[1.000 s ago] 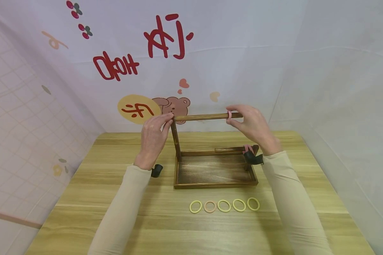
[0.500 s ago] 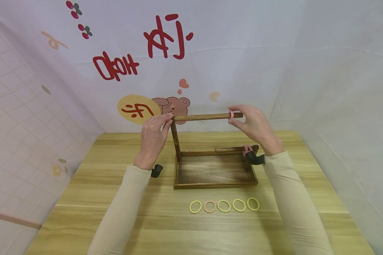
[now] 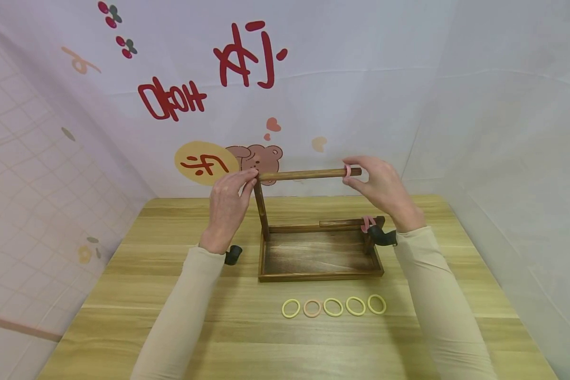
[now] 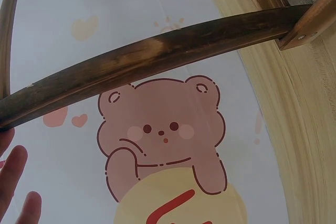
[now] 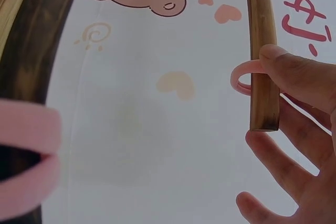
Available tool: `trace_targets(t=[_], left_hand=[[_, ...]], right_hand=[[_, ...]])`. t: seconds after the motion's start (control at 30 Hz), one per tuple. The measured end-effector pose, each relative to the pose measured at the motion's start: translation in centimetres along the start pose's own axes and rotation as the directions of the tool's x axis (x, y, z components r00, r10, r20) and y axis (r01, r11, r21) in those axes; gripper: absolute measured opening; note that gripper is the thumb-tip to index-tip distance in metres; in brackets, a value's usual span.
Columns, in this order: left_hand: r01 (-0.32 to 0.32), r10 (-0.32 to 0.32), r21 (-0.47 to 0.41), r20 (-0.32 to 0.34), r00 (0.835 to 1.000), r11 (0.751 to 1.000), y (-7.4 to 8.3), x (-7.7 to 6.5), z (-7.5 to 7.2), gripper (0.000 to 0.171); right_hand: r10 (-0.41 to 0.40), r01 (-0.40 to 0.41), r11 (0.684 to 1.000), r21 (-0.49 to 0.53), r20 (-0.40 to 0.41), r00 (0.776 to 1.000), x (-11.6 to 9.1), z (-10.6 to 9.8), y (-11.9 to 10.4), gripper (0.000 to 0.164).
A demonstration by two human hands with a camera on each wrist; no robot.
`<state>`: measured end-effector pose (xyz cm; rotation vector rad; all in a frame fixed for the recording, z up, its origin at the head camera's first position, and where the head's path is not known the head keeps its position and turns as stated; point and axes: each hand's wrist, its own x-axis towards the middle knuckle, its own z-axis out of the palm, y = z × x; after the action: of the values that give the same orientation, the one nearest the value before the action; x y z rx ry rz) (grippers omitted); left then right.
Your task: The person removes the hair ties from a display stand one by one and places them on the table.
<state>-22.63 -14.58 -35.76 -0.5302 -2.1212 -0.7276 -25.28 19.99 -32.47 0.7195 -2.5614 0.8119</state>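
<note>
A dark brown wooden stand [image 3: 262,211] rises from a shallow wooden tray [image 3: 320,277], with a long upper bar [image 3: 299,174] reaching right to a free end. At the bar's left end, my left hand [image 3: 230,203] pinches the corner at the top of the post; in the left wrist view only some fingertips [image 4: 13,171] show. A pink ring [image 5: 244,74] circles the bar near its free end. Between thumb and fingers my right hand [image 3: 380,184] pinches this ring, and the bar's tip sticks out past it.
A shorter lower bar [image 3: 342,222] carries pink rings [image 3: 368,224] at its right, below my right wrist. Several yellow rings [image 3: 333,307] and one peach ring [image 3: 312,308] lie in a row on the table [image 3: 290,348] before the tray. A printed cloth wall [image 3: 342,95] stands behind.
My right hand has moved slightly right, sliding the pink ring along the upper bar toward its free end. More of the bar shows left of the ring. My left hand stays put.
</note>
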Motion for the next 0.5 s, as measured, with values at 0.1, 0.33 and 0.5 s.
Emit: trace_targets(t=[0.1,0.33,0.5], left_hand=[[-0.001,0.001,-0.003,-0.002,1.000,1.000,-0.03,-0.03,-0.01,0.021],[0.010,-0.010,0.009,0.003,1.000,1.000,0.08,-0.04,-0.08,0.021],[0.015,-0.015,0.011,0.006,1.000,1.000,0.18,0.02,-0.14,0.021]], right_hand=[[0.000,0.000,1.000,0.003,-0.005,1.000,-0.08,-0.09,-0.01,0.044],[0.016,-0.016,1.000,0.003,0.002,1.000,-0.18,-0.27,0.10,0.044],[0.021,-0.021,1.000,0.005,0.000,1.000,-0.21,-0.37,0.19,0.045]])
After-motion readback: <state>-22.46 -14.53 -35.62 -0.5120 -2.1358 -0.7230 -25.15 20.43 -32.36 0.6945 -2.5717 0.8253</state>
